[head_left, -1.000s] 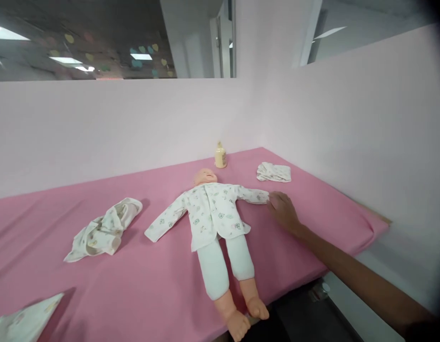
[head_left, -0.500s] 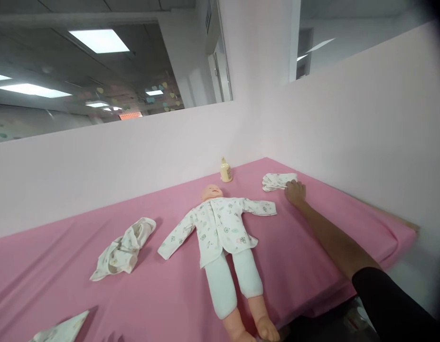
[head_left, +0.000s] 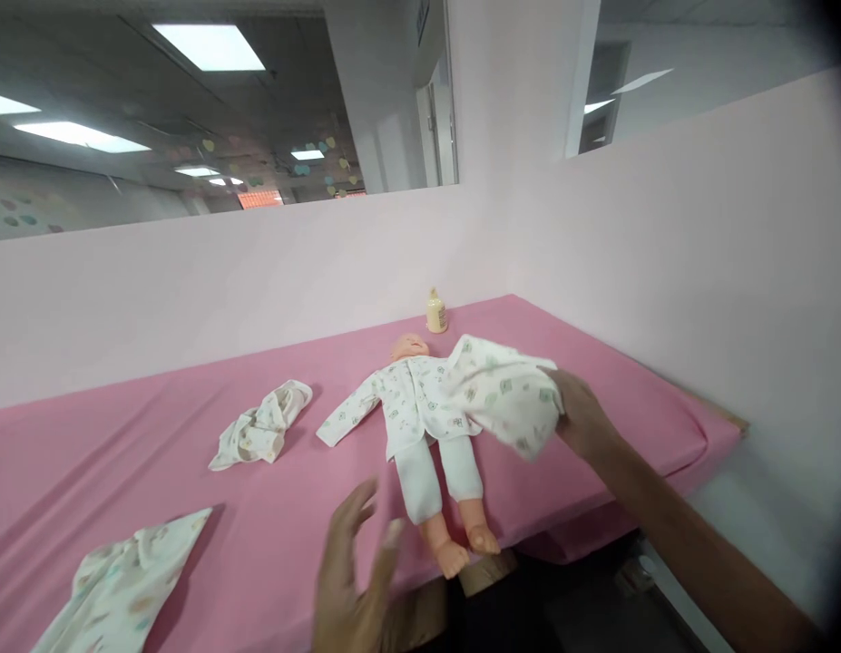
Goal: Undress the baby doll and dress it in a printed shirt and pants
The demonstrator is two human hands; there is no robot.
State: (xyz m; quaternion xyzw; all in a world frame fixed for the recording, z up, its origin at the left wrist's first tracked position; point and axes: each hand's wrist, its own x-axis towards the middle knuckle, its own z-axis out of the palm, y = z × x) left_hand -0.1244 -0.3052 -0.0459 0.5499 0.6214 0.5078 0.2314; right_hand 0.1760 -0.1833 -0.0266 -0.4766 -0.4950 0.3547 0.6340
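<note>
Head view: right hand (head_left: 583,419) gripping printed cloth (head_left: 505,394) over doll (head_left: 420,426), left hand (head_left: 356,580) spread open, empty.

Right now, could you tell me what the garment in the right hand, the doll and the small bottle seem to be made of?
Garment: soft printed cotton-like knit, matte; it drapes limply from the right hand.
Doll: smooth, slightly shiny feet and head suggest vinyl or plastic.
Bottle: probably opaque cream plastic; too small to confirm.

Single head cam, worn at standing height at the near edge of the desk (head_left: 189,453), facing forward and slightly down toward the far corner of the pink partition (head_left: 502,245). Mid-range, wide-angle. Ceiling visible above the partition. No second view, so no overlap.
</note>
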